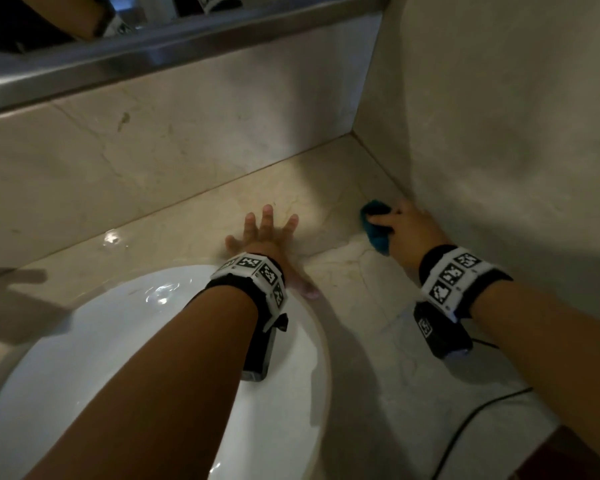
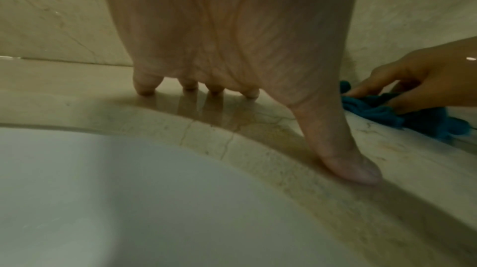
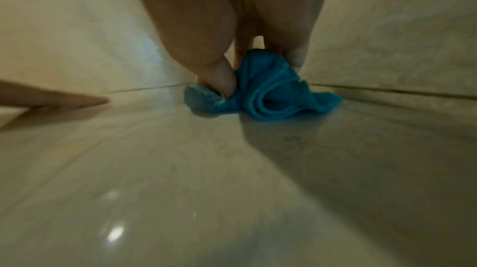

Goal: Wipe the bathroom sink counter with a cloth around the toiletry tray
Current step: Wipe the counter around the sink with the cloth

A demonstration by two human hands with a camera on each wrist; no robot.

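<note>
Teal cloth (image 1: 376, 227), bunched in the gripping right hand (image 1: 407, 230), wipes the counter's (image 1: 361, 289) far-right corner while the left hand (image 1: 264, 237) lies flat, fingers spread, by the sink (image 1: 84, 341); likely next, sweeping toward the front edge.

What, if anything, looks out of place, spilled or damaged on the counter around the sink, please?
Nothing stands out. The left hand rests flat on the marble counter beside the sink, and the right hand grips the blue cloth near the wall corner. The toiletry tray is not in view.

I see a white sink basin (image 1: 125, 341) at lower left, a metal ledge (image 1: 174, 46) above the beige marble backsplash (image 1: 187, 126), the side wall (image 1: 499, 116) on the right — and a black cable (image 1: 465, 424) trailing near the front edge.
</note>
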